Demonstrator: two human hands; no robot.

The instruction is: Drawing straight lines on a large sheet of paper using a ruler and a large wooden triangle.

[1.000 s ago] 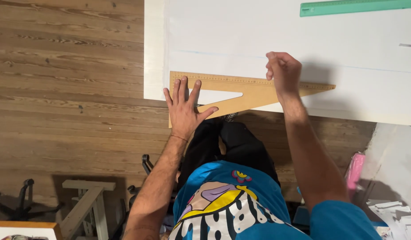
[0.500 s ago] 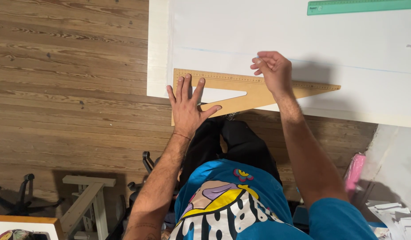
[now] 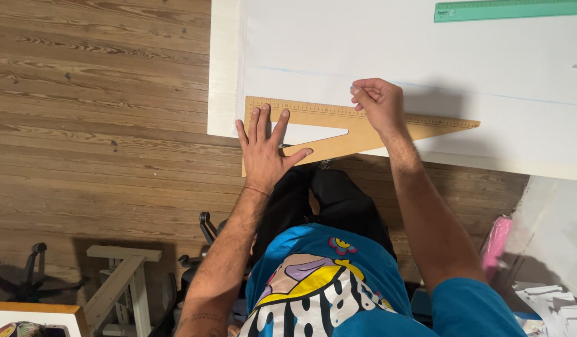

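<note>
A wooden triangular set square (image 3: pixel 388 128) lies on a large white sheet (image 3: pixel 426 50) near the sheet's front edge. My left hand (image 3: pixel 263 150) presses flat on the set square's left end, fingers spread. My right hand (image 3: pixel 379 103) is closed at the set square's long top edge, near its middle, apparently pinching a thin pen whose tip is barely visible. A faint blue line (image 3: pixel 488 92) runs across the sheet just above the set square.
A green ruler (image 3: pixel 507 9) lies at the far right of the sheet. Wooden floor (image 3: pixel 95 93) spreads to the left, with a chair base (image 3: pixel 26 281) and a pale wooden frame (image 3: pixel 120 281) near me. A pink object (image 3: pixel 495 240) and paper scraps (image 3: pixel 550 299) sit at the lower right.
My right hand has slid leftward along the set square's top edge. My left hand has stayed pressed on the set square's left end.
</note>
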